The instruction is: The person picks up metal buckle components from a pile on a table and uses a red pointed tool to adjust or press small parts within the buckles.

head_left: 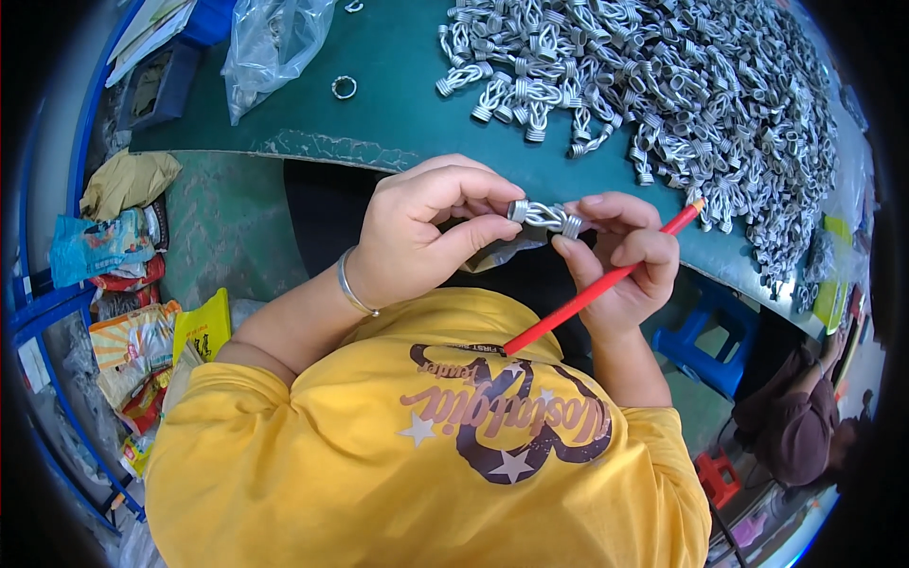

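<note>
Between my two hands, just off the table's near edge, is a silvery twisted metal fitting with ribbed ring ends and open strands in the middle. My left hand pinches its left end between thumb and fingers. At the other end, the thumb and fingers of my right hand hold it too. A red pencil also rests in my right hand, slanting between the fingers with its sharpened tip up and to the right. A large heap of similar metal fittings covers the far right of the table.
The green table carries a loose metal ring and a clear plastic bag. A grey bin stands at its left end. Packets and bags pile up at left. A blue stool and another person are at right.
</note>
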The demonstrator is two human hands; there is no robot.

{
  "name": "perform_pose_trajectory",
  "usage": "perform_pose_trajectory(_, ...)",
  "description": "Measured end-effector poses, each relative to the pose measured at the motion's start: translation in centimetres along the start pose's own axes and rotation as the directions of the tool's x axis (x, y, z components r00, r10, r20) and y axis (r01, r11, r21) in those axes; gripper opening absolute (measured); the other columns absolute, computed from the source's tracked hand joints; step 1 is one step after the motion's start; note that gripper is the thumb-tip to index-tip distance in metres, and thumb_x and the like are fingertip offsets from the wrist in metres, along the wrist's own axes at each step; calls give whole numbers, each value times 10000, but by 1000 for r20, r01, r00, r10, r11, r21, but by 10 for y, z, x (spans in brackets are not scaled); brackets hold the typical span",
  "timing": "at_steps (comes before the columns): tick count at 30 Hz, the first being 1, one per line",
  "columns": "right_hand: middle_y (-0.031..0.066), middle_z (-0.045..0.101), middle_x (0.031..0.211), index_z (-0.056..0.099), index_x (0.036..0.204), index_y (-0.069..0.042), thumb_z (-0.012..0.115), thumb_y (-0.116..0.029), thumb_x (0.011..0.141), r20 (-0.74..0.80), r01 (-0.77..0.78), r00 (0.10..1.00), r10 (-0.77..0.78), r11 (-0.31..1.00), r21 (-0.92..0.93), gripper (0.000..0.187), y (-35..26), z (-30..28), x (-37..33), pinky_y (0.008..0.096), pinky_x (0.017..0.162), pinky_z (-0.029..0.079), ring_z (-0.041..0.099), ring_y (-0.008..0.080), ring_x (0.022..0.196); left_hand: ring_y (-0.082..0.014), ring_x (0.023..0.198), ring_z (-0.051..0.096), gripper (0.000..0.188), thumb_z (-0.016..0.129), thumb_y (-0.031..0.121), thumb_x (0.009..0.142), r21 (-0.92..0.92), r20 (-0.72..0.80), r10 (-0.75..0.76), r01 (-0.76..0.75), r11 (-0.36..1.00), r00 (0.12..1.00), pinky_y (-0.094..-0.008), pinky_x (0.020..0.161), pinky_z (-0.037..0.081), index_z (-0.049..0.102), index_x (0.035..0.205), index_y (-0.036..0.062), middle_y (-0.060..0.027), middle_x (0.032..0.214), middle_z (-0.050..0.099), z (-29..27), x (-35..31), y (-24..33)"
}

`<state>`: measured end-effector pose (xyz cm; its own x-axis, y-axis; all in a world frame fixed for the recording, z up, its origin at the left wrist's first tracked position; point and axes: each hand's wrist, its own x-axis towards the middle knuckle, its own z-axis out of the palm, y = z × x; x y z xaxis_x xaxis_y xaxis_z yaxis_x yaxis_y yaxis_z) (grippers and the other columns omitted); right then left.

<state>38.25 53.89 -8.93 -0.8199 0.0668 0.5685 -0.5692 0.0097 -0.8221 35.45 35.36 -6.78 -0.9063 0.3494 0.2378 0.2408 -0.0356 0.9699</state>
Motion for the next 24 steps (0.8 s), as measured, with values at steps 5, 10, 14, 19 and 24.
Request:
perform_pose_trajectory(5, 182, 625, 905, 371, 798, -76, 785, 0, 645, 79, 159, 985, -156, 986, -41, 448, -4, -1, 7, 309, 631, 505, 632, 257, 765, -104, 709, 607, 204, 686, -25, 746, 12, 77, -119, 118, 993, 990, -198, 607, 494, 633, 943, -25, -81, 848, 616, -2, -4, -1)
perform_pose_trajectory(10, 167, 642, 861, 414, 761, -62, 784, 1, 634, 115, 141, 986, -122, 975, -169, 397, -7, 2, 5, 321, 627, 499, 630, 266, 736, -62, 590, 532, 205, 700, -27, 722, 120, 45, 30, -35, 992, 999, -172, 529, 426, 625, 911, 3, -38, 759, 566, -9, -5, -6)
perform_pose_trajectory(14, 148, 641, 809, 451, 723, -46, 713, 76, 668, 132, 177, 982, -134, 894, -412, 295, -2, -1, 10, 320, 599, 482, 605, 271, 682, -43, 521, 431, 215, 701, -27, 707, 154, -25, -99, 102, 983, 995, -171, 478, 354, 605, 892, 26, -2, 698, 494, -13, -9, -1)
perform_pose_trajectory(19, 114, 633, 870, 502, 740, -42, 657, 63, 632, 326, 327, 938, -118, 618, -715, 216, 17, -18, 45, 354, 641, 449, 564, 297, 742, -45, 533, 450, 195, 694, -22, 720, 187, 49, -21, 12, 982, 999, -174, 482, 369, 608, 890, 19, -10, 707, 508, -8, -4, -3)
perform_pose_trajectory(24, 99, 608, 804, 497, 747, -39, 664, 72, 660, 243, 273, 960, -138, 647, -712, 218, 12, -21, 45, 332, 622, 460, 561, 272, 721, -65, 574, 495, 201, 685, -22, 734, 203, 98, -28, 7, 979, 995, -185, 531, 423, 606, 916, 10, -29, 749, 529, -7, -1, -4)
